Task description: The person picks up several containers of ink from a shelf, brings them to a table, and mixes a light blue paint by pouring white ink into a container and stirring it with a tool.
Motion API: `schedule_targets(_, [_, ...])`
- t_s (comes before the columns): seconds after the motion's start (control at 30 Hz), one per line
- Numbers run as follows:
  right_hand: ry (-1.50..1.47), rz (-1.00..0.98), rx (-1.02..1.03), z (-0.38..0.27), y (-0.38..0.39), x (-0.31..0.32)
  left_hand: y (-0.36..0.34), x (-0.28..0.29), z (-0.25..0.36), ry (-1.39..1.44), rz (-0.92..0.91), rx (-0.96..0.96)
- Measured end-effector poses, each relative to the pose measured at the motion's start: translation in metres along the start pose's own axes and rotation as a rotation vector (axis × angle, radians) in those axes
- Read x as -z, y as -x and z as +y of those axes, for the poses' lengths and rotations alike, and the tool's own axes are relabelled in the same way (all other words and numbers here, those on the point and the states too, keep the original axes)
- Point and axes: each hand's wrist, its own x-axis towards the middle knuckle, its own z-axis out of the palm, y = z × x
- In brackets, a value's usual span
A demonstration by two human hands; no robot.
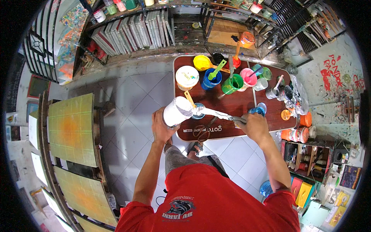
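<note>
My left hand (164, 125) is wrapped round a white tub (176, 112), which is tilted with its mouth toward the right. In my right hand (253, 127), closed, is the grey handle of a stirring stick (218, 114) coated in white paint. The stick's far end reaches to the tub's mouth. Partly hidden beneath them, a small blue cup (199, 115) stands on the brown table (228, 129). An orange-handled spatula (189, 98) leans beside the tub; its lower end is hidden. Close to my right hand is a container with blue on it (256, 111).
Across the table stand a white lidded bucket (187, 77), a blue pot (211, 80), a green pot (232, 84), a pink pot (248, 77) and a yellow tub (202, 62). Racked boards (71, 129) stand at left. Framed screens (135, 33) fill a far shelf. Orange tubs (295, 134) sit at right.
</note>
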Motion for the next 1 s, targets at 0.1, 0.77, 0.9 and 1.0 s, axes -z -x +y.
schedule_targets(0.1, [0.062, 0.050, 0.062, -0.001, 0.003, -0.007, 0.001, 0.000, -0.001, 0.012, 0.016, -0.002])
schedule_targets(0.77, [0.337, 0.185, 0.353, -0.018, 0.002, -0.021, 0.021, 0.005, -0.010, 0.018, 0.075, 0.040])
schedule_targets(0.9, [0.345, 0.151, 0.362, -0.029, -0.001, -0.004, 0.025, 0.008, -0.014, 0.016, 0.073, 0.047])
schedule_targets(1.0, [0.382, 0.151, 0.381, -0.029, -0.010, -0.010, 0.026, 0.009, -0.016, 0.022, 0.079, 0.048])
